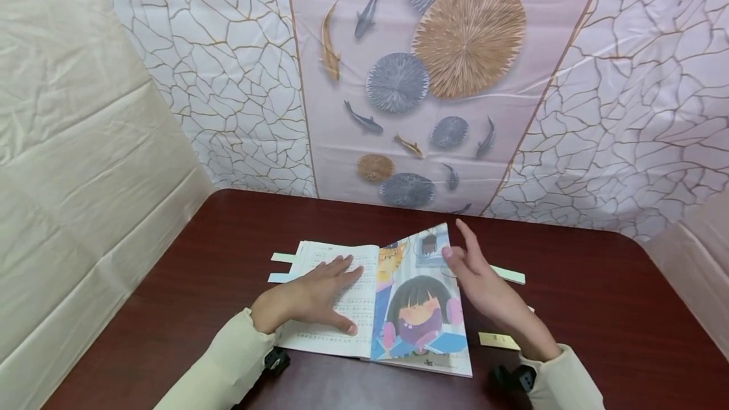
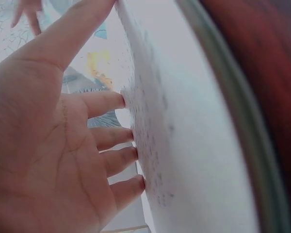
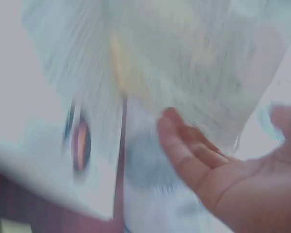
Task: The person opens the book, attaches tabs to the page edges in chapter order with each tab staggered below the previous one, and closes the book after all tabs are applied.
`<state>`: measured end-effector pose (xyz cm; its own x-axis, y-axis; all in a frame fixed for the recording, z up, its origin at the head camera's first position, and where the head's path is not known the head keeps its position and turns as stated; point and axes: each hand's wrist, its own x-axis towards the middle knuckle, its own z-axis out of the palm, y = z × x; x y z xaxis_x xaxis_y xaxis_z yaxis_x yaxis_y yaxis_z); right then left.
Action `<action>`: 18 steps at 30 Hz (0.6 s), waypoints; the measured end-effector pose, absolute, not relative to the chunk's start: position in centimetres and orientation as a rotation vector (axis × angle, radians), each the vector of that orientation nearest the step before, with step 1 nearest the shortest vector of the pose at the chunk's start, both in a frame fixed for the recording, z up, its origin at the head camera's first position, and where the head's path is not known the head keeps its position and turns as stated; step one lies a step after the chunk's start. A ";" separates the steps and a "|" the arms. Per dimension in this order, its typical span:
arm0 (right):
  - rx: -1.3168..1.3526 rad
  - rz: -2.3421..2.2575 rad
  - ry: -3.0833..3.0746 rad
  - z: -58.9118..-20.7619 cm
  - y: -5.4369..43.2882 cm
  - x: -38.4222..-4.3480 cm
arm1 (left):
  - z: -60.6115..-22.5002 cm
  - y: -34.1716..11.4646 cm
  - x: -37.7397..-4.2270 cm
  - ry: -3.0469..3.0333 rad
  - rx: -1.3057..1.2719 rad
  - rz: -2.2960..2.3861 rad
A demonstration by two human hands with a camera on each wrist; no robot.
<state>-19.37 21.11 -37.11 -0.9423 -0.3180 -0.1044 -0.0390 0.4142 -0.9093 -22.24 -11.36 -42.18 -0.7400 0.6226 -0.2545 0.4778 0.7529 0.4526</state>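
Note:
An open book (image 1: 324, 343) lies on the table, with printed text on its left page. My left hand (image 1: 319, 293) rests spread on that page, its fingertips (image 2: 128, 153) touching the paper in the left wrist view. A page (image 1: 418, 309) with a picture of a dark-haired child stands partly lifted on the right side. Beside its upper right corner is my right hand (image 1: 490, 290), thumb and fingers apart. In the blurred right wrist view, the fairly straight fingers (image 3: 184, 150) lie against the raised page (image 3: 184, 63), with the thumb off to the right.
Pale green (image 1: 282, 257) and light blue (image 1: 278, 278) tabs stick out from the book's left edge. On the right are a pale green tab (image 1: 509, 275) and a yellow one (image 1: 498, 341). A patterned cloth wall (image 1: 250, 68) rises behind the dark red table (image 1: 598, 309).

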 end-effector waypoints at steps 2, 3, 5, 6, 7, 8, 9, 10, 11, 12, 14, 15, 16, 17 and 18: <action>-0.261 -1.771 2.245 -37.2 20.3 -19.1 | -42.2 -11.5 -22.5 2.547 0.867 0.520; -0.231 -1.839 2.184 -37.4 19.8 -19.0 | -42.1 -11.6 -22.6 2.544 0.880 0.528; -0.235 -1.872 2.137 -38.3 18.8 -18.8 | -42.1 -11.8 -22.8 2.552 0.910 0.537; -0.255 -1.839 2.169 -38.8 18.2 -18.7 | -42.1 -11.8 -22.9 2.560 0.921 0.543; -0.294 -1.786 2.221 -39.4 17.7 -18.6 | -42.1 -11.9 -23.0 2.570 0.934 0.544; -0.361 -1.714 2.279 -39.9 17.3 -18.4 | -42.1 -12.0 -23.1 2.579 0.941 0.550; -0.411 -1.629 2.363 -40.3 16.9 -18.1 | -42.1 -12.1 -23.2 2.586 0.942 0.559; -0.470 -1.569 2.401 -40.7 16.5 -17.9 | -42.1 -12.2 -23.3 2.588 0.948 0.577; -0.508 -1.509 2.441 -41.0 16.0 -17.7 | -42.1 -12.3 -23.3 2.587 0.945 0.601; -0.539 -1.477 2.453 -41.3 15.6 -17.5 | -42.0 -12.4 -23.4 2.582 0.945 0.630; -0.587 -1.442 2.448 -41.5 15.0 -17.3 | -42.0 -12.8 -23.7 2.563 0.941 0.718; -0.586 -1.424 2.444 -41.6 14.7 -17.2 | -41.9 -13.0 -23.9 2.552 0.938 0.778; -0.603 -1.421 2.423 -41.6 14.5 -17.2 | -41.8 -13.3 -24.0 2.544 0.938 0.846; -0.611 -1.402 2.438 -41.6 14.3 -17.1 | -41.6 -13.7 -24.2 2.541 0.934 0.920; -0.621 -1.387 2.442 -41.7 14.2 -16.9 | -41.4 -14.1 -24.4 2.536 0.929 1.003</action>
<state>-16.92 14.24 -41.67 -0.8736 -0.4864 -0.0178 -0.2338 0.4514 -0.8611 -24.39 -14.06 -41.42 -0.7619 0.6476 -0.0057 0.4685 0.5573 0.6855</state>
